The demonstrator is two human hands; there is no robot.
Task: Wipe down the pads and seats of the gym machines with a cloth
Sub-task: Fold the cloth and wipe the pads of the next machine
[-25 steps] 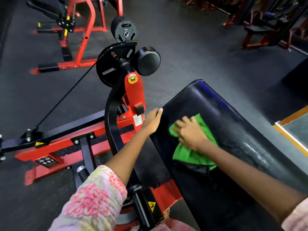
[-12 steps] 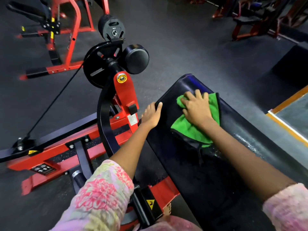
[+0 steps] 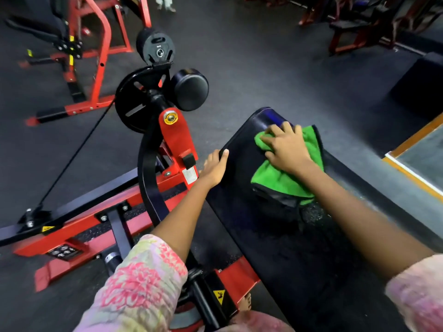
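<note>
Head camera, looking down: we see a green cloth (image 3: 285, 178) spread on the far end of a long black bench pad (image 3: 282, 248), near its rounded tip. The right hand (image 3: 288, 149) lies flat on top of the cloth, fingers spread and nearly straight, pressing it against the pad; the cloth's dark underside folds out at its near edge. The left hand (image 3: 214, 169) grips the pad's left edge, thumb hooked over the top surface while the fingers drop out of sight down the side. We note a dull, speckled patch on the pad just beside the cloth, toward the right edge. Both forearms reach forward from pink floral sleeves (image 3: 141, 286).

To the left of the pad stands the machine's red frame (image 3: 177, 140), with a curved black arm (image 3: 148, 178) rising beside it, a yellow-capped pivot bolt (image 3: 170, 118) and a round black roller pad (image 3: 189, 89) at the top. A black weight plate (image 3: 155, 47) is mounted above that. A thin black cable (image 3: 76, 152) runs diagonally down to the low red-and-black base rail (image 3: 79, 226), which carries yellow warning stickers. We see a bare foot (image 3: 245, 301) on the floor beside the bench. Another red machine (image 3: 96, 56) stands farther back on the dark rubber floor (image 3: 275, 63), and more benches (image 3: 354, 27) sit at upper right.
</note>
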